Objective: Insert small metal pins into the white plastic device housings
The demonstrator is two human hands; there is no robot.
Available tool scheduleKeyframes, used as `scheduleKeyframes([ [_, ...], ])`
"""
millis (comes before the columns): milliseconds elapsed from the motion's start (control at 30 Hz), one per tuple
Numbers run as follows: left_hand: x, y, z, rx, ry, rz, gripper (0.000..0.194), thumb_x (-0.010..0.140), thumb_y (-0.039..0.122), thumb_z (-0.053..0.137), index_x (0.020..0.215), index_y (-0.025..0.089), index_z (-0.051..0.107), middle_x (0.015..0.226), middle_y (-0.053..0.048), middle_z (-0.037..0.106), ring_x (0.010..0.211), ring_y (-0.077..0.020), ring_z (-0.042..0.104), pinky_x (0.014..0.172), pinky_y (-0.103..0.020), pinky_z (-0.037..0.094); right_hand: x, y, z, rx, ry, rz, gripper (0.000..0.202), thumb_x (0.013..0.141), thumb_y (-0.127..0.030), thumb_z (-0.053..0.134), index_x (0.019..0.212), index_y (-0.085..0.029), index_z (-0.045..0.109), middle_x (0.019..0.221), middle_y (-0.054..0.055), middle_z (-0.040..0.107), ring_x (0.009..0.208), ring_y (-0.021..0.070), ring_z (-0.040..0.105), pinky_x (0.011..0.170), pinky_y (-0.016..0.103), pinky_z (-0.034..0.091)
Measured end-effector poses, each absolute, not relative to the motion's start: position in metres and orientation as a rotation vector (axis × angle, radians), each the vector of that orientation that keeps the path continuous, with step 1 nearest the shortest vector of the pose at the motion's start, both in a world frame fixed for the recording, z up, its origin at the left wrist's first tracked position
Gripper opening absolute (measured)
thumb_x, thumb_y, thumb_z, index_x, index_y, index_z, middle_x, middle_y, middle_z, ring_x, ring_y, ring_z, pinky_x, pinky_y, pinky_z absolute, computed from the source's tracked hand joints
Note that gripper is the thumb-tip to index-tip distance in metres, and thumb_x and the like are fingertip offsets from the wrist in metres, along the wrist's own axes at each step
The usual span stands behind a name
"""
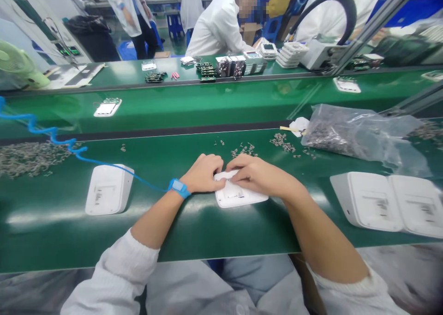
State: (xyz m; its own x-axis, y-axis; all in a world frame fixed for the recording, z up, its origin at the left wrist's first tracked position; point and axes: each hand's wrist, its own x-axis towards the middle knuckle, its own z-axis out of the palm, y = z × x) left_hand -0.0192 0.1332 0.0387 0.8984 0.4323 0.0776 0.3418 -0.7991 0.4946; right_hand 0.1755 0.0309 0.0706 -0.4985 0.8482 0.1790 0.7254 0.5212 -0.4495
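Note:
A white plastic housing (242, 198) lies on the green bench in front of me, with a slotted recess showing on its upper face. My left hand (204, 174) is closed on its left end, thumb on top and fingers curled at the far edge. A blue wrist strap (179, 188) with a coiled cord circles that wrist. Over the housing's far part, my right hand (254, 174) has its fingertips pinched together near my left thumb. Whatever is between them is too small or hidden to make out. Small metal pieces (244, 148) lie scattered just beyond both hands.
Another white housing (105, 190) stands left, and two housings (377, 202) sit right. Metal pieces form a pile (31, 158) at far left and fill a clear bag (341, 132). Beyond runs a green conveyor (194, 102) carrying white units. A co-worker (218, 26) leans opposite.

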Motion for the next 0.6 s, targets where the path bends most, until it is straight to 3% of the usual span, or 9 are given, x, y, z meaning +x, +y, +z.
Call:
scheduleKeyframes([
  [400,-0.015,0.125,0.038,2.668,0.567,0.350,0.026,0.067,0.034,0.057,0.068,0.020,0.035,0.070,0.002,0.050,0.067,-0.0152,0.045,0.067,-0.036,0.029,0.166,0.031,0.071,-1.397,-2.333,0.402,0.019,0.086,-0.007,0.055,0.093,-0.017,0.070,0.099,0.008,0.069,0.095,0.0228,0.062,0.085,0.037,0.050],
  [600,-0.014,0.124,0.036,2.713,0.563,0.368,0.026,0.067,0.037,0.057,0.069,0.021,0.036,0.072,0.002,0.052,0.070,-0.0160,0.047,0.067,-0.036,0.029,0.160,0.031,0.069,-1.437,-2.381,0.348,0.027,0.079,0.000,0.053,0.098,-0.015,0.064,0.099,0.010,0.067,0.098,0.0252,0.058,0.088,0.039,0.048],
])
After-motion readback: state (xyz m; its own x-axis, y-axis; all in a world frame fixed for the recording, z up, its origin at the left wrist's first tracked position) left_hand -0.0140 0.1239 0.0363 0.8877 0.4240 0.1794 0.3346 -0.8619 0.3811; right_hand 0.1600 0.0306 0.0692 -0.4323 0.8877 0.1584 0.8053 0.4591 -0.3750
